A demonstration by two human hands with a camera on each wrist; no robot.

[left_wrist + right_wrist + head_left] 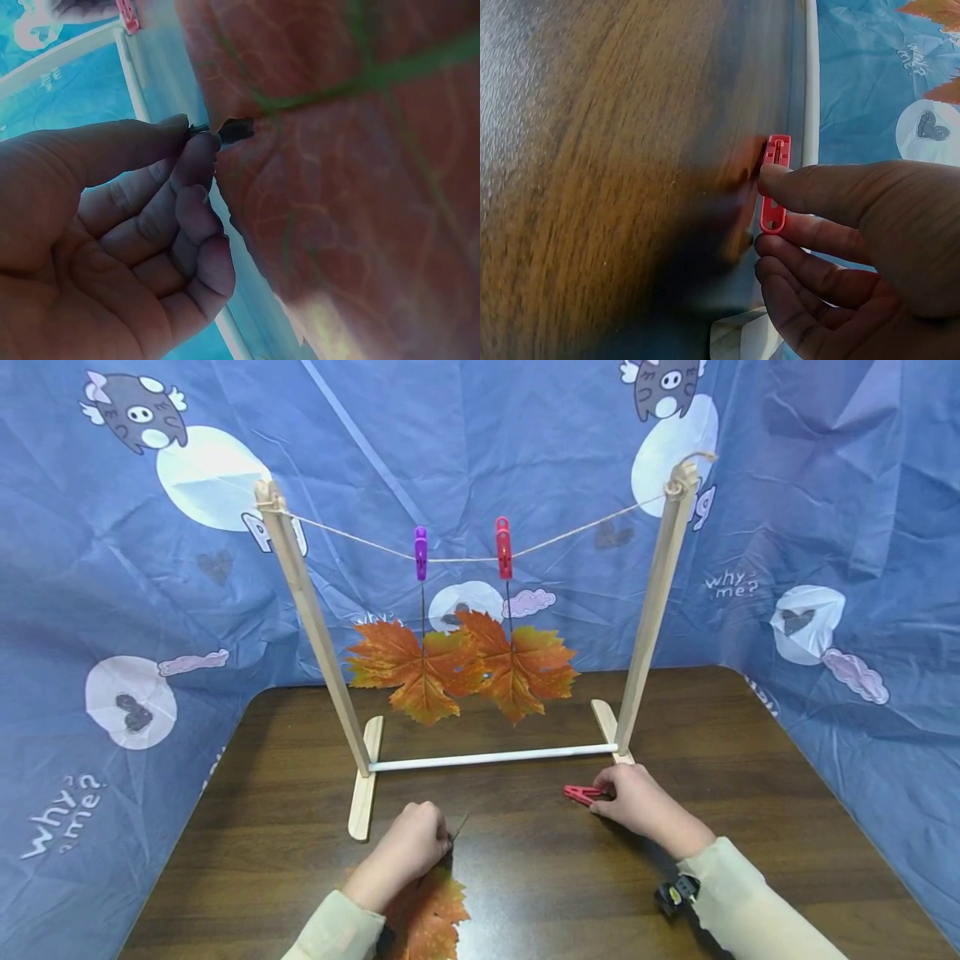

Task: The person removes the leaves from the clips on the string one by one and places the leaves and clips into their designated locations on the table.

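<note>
Over brown wood (536, 893), hands (411, 842) (640, 797) pinch a red clothespin (766, 212) and the stem (461, 825) of an orange leaf (435, 910).

We see an orange leaf (442, 920) with yellow-green patches, its thin dark stem (461, 825) pinched in the left fingers (199, 159). The stem's free end pokes out beyond them; the blade spreads on their wrist side, partly hidden. We also see a slim red clothespin (772, 214) between the right fingers (817, 271) and thumb, its holed end by the fingers, its other end jutting past the thumb.
</note>
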